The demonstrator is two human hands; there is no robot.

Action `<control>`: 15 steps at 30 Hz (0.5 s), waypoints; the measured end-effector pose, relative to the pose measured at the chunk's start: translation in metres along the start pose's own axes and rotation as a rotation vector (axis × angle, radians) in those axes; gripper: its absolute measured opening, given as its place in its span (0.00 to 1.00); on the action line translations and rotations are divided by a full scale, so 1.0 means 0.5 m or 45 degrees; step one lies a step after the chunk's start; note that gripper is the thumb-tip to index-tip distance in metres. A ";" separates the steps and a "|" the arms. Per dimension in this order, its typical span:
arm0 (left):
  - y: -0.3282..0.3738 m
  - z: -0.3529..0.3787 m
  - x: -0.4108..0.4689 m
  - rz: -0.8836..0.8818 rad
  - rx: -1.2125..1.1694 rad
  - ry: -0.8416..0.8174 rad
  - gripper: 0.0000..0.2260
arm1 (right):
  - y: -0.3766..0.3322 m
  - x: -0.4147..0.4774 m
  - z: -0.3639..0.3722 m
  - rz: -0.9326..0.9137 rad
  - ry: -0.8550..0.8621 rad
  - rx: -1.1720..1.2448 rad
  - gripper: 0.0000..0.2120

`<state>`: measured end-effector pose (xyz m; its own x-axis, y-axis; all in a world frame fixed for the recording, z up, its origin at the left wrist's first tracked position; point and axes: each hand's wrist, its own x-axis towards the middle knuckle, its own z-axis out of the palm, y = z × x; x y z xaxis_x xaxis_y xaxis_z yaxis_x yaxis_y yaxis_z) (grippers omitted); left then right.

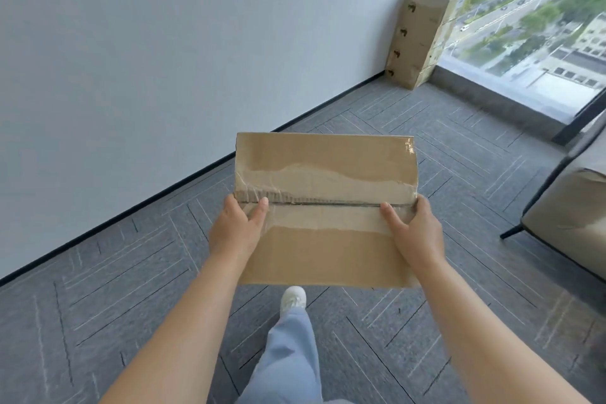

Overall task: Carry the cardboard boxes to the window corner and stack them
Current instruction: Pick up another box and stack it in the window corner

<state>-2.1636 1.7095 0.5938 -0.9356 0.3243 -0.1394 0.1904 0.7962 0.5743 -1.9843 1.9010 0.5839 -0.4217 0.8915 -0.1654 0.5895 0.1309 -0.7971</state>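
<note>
Box in hands: A flat brown cardboard box [326,174] is being held up in the air in front of the person, over the grey floor [426,128]. Its top is facing up, and shiny see-through tape is running along the slit in the middle.
Left hand: The left hand [237,228] is gripping the left edge of the box. The thumb [259,210] is lying on top by the slit, and the other fingers are going under, out of sight.
Right hand: The right hand [414,233] is gripping the right edge the same way, with its thumb [389,216] on top and its fingers hiding below.
Pile in the corner: A stack of boxes [423,33] is standing on the floor in the far corner, up against the white wall [196,43] and just beside the window [541,10]. It is looking like four boxes, one on top of another.
Gap: The held box is well apart from the pile.
Window: Roads, trees and buildings are showing far below.
Leg: A white shoe [292,300] and a light blue trouser leg [292,354] are showing under the box.
Seat: A grey seat [570,213] with dark legs is standing at the right edge, near the window.
</note>
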 end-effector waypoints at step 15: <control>0.297 0.102 0.589 0.302 -0.029 -0.150 0.29 | -0.169 0.493 0.101 0.183 0.250 0.074 0.24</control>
<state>-2.3954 1.9491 0.5967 -0.8242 0.5589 -0.0912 0.3922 0.6796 0.6199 -2.1730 2.0878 0.5809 -0.1911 0.9671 -0.1677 0.5908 -0.0231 -0.8065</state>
